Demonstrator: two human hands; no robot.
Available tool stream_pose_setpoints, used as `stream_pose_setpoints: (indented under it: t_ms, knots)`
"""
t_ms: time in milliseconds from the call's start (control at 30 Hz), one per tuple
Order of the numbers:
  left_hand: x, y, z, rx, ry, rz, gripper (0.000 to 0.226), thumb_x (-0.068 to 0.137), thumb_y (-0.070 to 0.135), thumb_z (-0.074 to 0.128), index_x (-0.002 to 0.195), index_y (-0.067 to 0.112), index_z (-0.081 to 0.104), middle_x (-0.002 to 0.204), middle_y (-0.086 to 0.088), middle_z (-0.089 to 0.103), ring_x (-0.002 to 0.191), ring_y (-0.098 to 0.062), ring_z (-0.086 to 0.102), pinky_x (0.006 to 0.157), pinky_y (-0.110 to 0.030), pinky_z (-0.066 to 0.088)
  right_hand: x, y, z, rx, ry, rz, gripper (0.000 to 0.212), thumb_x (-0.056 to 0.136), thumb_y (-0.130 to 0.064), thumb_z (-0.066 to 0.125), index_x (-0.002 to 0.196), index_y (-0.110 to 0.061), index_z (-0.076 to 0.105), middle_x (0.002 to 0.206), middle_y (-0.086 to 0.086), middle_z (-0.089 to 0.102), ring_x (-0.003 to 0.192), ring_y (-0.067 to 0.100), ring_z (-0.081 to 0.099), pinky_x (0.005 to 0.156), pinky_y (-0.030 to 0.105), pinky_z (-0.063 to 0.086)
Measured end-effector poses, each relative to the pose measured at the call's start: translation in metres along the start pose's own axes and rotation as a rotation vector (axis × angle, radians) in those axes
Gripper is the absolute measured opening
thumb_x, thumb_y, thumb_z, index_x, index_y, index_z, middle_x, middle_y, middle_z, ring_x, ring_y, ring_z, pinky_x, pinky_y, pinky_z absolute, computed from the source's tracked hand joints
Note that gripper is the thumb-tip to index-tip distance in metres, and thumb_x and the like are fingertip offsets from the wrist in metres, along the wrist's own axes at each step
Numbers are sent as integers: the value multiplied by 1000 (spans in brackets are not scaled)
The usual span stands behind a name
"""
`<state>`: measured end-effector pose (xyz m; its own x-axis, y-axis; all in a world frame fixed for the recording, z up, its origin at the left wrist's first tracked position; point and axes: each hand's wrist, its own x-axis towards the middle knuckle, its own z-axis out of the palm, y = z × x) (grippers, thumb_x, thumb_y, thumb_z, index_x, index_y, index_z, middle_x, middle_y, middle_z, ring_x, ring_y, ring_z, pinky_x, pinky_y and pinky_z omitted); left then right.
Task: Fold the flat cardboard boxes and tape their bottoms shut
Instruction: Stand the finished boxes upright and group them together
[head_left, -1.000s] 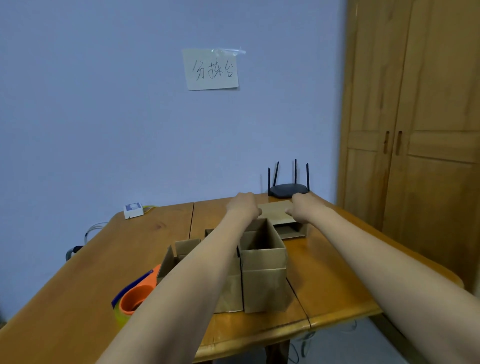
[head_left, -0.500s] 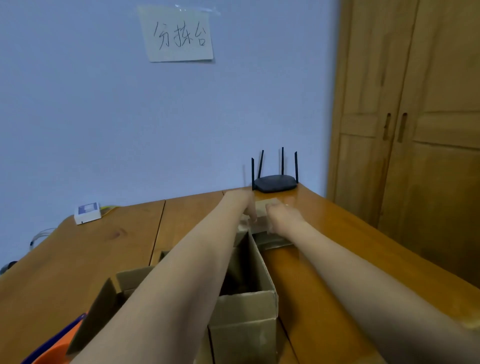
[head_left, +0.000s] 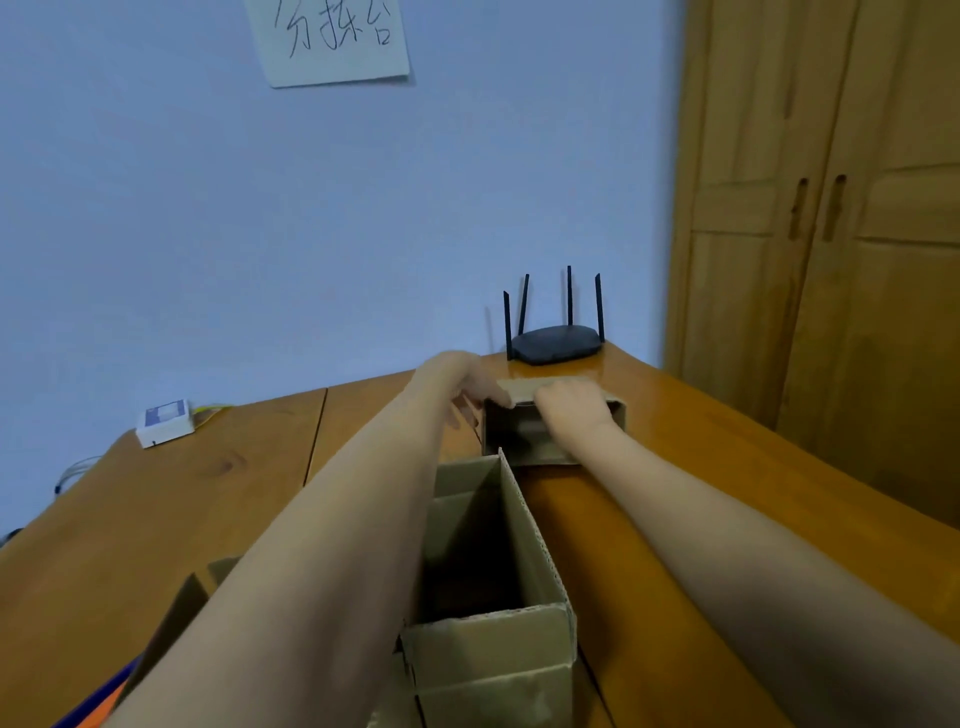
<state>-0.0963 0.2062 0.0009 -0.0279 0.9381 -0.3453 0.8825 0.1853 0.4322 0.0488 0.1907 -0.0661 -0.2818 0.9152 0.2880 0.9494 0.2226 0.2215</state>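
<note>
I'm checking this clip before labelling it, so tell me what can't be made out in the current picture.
Head view only:
- Far cardboard box: top hidden by the left hand and right hand; fingers blurred.
- Near open box: bottom cut off by the lower edge; taping unseen.
- Orange and blue item: cut off at the lower left corner.
- Wall note: top cropped.

Table is warm orange-brown wood, glossy, darker grain knots on the left half. Boxes: plain tan-brown cardboard, near box shows a wavy corrugated edge and dark shadowed inside; far box is the same tan, dim grey-brown interior. Router is black all over, antennas too. Wall is flat pale blue. Paper note is off-white with dark handwriting. Wardrobe is honey-yellow wood. Small device is white with a bluish top. Orange and blue bit at bottom left.
</note>
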Motion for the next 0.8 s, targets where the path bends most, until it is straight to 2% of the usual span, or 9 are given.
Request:
stream_pose_setpoints:
  t_ms: [167, 267, 333, 433, 500, 567, 667, 733, 800]
  knots:
    - [-20, 17, -9, -148, 313, 92, 33, 84, 18, 73, 110, 7, 54, 110, -16, 61, 88, -31, 68, 76, -44, 61, -3, 22, -47, 160, 61, 200, 13, 92, 1, 52, 94, -13, 53, 91, 5, 54, 78, 23, 53, 62, 31, 42]
    - [-41, 32, -12, -325, 402, 66, 22, 88, 9, 67, 84, 8, 46, 101, -17, 52, 87, -37, 70, 73, -44, 62, -11, 34, -71, 320, 48, 306, 9, 92, -2, 50, 92, -11, 52, 91, 6, 51, 80, 25, 50, 60, 31, 40]
    - [-58, 44, -10, -429, 375, 59, 22, 87, 11, 69, 90, 5, 49, 102, -18, 50, 84, -38, 71, 70, -43, 62, -20, 40, -83, 375, 61, 356, 7, 92, -2, 50, 92, -9, 50, 94, 7, 49, 82, 26, 49, 61, 31, 39]
    - [-78, 56, 3, -491, 230, 39, 52, 85, 19, 72, 127, 3, 47, 116, -23, 58, 79, -38, 73, 57, -39, 61, -34, 44, -101, 480, 76, 415, 9, 92, -3, 50, 99, -7, 54, 102, 11, 57, 88, 28, 54, 63, 31, 41]
    - [-89, 62, 12, -513, 239, 61, 59, 84, 13, 73, 134, 6, 45, 121, -24, 57, 81, -40, 72, 53, -41, 61, -45, 47, -110, 545, 79, 452, 18, 91, -4, 52, 107, -6, 58, 109, 12, 60, 99, 31, 59, 67, 31, 42]
    - [-107, 65, 17, -535, 292, 103, 56, 82, 4, 74, 132, 4, 48, 118, -23, 59, 83, -39, 70, 54, -43, 62, -58, 52, -120, 574, 75, 479, 18, 89, -4, 55, 106, -9, 57, 112, 11, 59, 106, 32, 59, 69, 32, 42]
    - [-131, 63, 20, -524, 349, 136, 48, 81, -3, 73, 125, 1, 53, 113, -22, 61, 85, -37, 70, 63, -45, 62, -81, 60, -135, 582, 48, 501, 10, 86, -4, 56, 87, -9, 48, 104, 9, 54, 106, 32, 59, 70, 32, 43]
    - [-146, 61, 20, -484, 401, 150, 39, 82, -3, 70, 117, 2, 53, 115, -20, 58, 90, -37, 69, 71, -44, 62, -95, 65, -144, 577, 20, 498, 17, 85, -3, 56, 78, -11, 43, 92, 8, 51, 100, 32, 58, 70, 32, 44]
    - [-159, 59, 22, -470, 421, 161, 32, 83, -4, 69, 108, 4, 53, 113, -19, 58, 95, -36, 68, 78, -42, 62, -109, 68, -155, 551, -24, 499, 11, 85, -4, 55, 84, -10, 46, 83, 6, 49, 88, 30, 56, 65, 31, 44]
